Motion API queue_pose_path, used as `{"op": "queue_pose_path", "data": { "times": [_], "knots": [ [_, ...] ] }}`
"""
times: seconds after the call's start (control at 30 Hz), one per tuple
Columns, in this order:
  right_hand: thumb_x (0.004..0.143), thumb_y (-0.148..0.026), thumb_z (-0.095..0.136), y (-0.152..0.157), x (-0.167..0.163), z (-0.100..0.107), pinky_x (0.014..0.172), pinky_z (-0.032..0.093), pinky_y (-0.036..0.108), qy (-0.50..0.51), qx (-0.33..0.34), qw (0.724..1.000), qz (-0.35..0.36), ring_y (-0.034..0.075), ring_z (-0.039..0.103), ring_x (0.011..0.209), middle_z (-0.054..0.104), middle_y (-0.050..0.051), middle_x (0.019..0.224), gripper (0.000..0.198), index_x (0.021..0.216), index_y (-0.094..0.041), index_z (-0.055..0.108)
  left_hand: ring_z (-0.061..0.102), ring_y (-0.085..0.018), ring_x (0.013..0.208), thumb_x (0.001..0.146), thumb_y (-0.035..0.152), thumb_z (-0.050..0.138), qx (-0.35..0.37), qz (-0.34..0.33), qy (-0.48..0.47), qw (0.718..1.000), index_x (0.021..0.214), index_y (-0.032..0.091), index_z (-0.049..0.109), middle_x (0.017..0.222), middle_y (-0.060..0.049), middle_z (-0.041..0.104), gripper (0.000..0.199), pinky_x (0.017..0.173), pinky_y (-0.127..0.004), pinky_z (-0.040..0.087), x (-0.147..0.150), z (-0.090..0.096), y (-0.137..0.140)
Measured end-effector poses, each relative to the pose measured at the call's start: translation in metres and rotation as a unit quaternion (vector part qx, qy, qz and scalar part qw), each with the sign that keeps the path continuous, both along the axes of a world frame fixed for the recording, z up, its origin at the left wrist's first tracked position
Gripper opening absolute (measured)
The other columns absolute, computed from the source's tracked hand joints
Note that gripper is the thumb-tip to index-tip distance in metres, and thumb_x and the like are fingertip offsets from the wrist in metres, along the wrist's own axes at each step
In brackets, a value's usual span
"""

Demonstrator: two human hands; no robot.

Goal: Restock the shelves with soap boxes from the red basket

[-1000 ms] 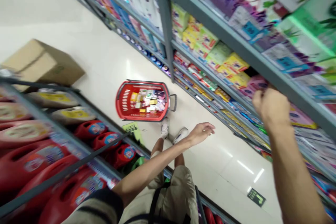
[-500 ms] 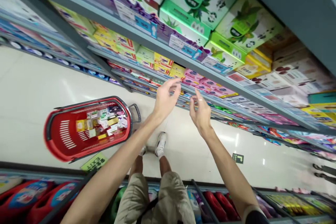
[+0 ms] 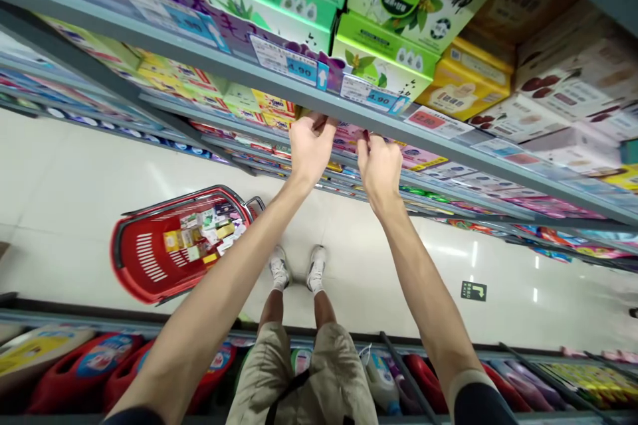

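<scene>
My left hand (image 3: 312,146) reaches under the edge of an upper shelf to a row of small boxes. Its fingers are bent and apart, with the tips partly hidden by the shelf lip. Pink boxes (image 3: 345,135) lie between and behind my hands. To the right, my right hand (image 3: 381,166) is at the same row, its fingers curled in against the pink boxes. What it pinches, if anything, is hidden. Yellow boxes (image 3: 276,103) stand just left of my left hand.
A red shopping basket (image 3: 130,249) with several small boxes in it stands on the floor at left. Overhead, a shelf edge (image 3: 239,76) with price tags crosses above my hands, carrying green and yellow boxes (image 3: 383,56). Bottles (image 3: 119,372) line a shelf behind my legs.
Both hands have moved forward from the air before the shelf to the row of pink boxes. The view has shifted closer to the shelf.
</scene>
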State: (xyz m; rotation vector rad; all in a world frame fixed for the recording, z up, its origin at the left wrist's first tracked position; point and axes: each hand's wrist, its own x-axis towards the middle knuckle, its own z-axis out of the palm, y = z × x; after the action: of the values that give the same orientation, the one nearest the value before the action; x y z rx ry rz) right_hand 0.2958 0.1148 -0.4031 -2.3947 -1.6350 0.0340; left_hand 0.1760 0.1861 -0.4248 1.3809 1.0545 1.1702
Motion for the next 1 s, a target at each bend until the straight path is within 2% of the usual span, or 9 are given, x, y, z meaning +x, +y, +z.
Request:
{"op": "queue_pose_path", "data": {
  "times": [0.23, 0.5, 0.83, 1.0],
  "knots": [
    [0.11, -0.033, 0.035, -0.005, 0.008, -0.007, 0.074, 0.043, 0.031, -0.019, 0.036, 0.999, 0.013, 0.022, 0.068, 0.079, 0.072, 0.01, 0.084, 0.041, 0.107, -0.017, 0.072, 0.072, -0.021, 0.095, 0.094, 0.03, 0.064, -0.004, -0.025, -0.01, 1.0, 0.086, 0.014, 0.071, 0.082, -0.006, 0.074, 0.02, 0.087, -0.03, 0.058, 0.001, 0.006, -0.001],
    [0.11, -0.038, 0.037, -0.006, 0.015, -0.01, 0.074, 0.044, 0.032, 0.004, 0.055, 0.998, 0.012, 0.021, 0.066, 0.078, 0.071, 0.009, 0.082, 0.041, 0.108, -0.017, 0.073, 0.074, -0.024, 0.099, 0.092, 0.039, 0.07, -0.008, -0.043, -0.008, 0.999, 0.091, 0.013, 0.073, 0.087, -0.008, 0.077, 0.027, 0.093, -0.036, 0.059, 0.001, 0.007, 0.0],
    [0.11, -0.041, 0.039, -0.005, 0.018, -0.015, 0.071, 0.043, 0.031, -0.028, 0.079, 0.996, 0.019, 0.019, 0.065, 0.073, 0.073, 0.008, 0.078, 0.044, 0.095, -0.018, 0.073, 0.074, -0.023, 0.1, 0.09, 0.024, 0.066, -0.002, -0.041, 0.003, 0.999, 0.088, 0.013, 0.074, 0.084, -0.005, 0.078, 0.014, 0.09, -0.03, 0.059, 0.0, 0.008, 0.004],
    [0.11, -0.038, 0.04, -0.006, 0.019, -0.017, 0.07, 0.041, 0.03, -0.021, 0.088, 0.996, 0.029, 0.019, 0.066, 0.074, 0.074, 0.009, 0.08, 0.042, 0.099, -0.015, 0.074, 0.074, -0.023, 0.1, 0.089, 0.024, 0.068, -0.015, -0.034, -0.008, 0.999, 0.087, 0.012, 0.073, 0.086, -0.007, 0.079, 0.014, 0.092, -0.031, 0.059, 0.0, 0.01, 0.002]
  ]
}}
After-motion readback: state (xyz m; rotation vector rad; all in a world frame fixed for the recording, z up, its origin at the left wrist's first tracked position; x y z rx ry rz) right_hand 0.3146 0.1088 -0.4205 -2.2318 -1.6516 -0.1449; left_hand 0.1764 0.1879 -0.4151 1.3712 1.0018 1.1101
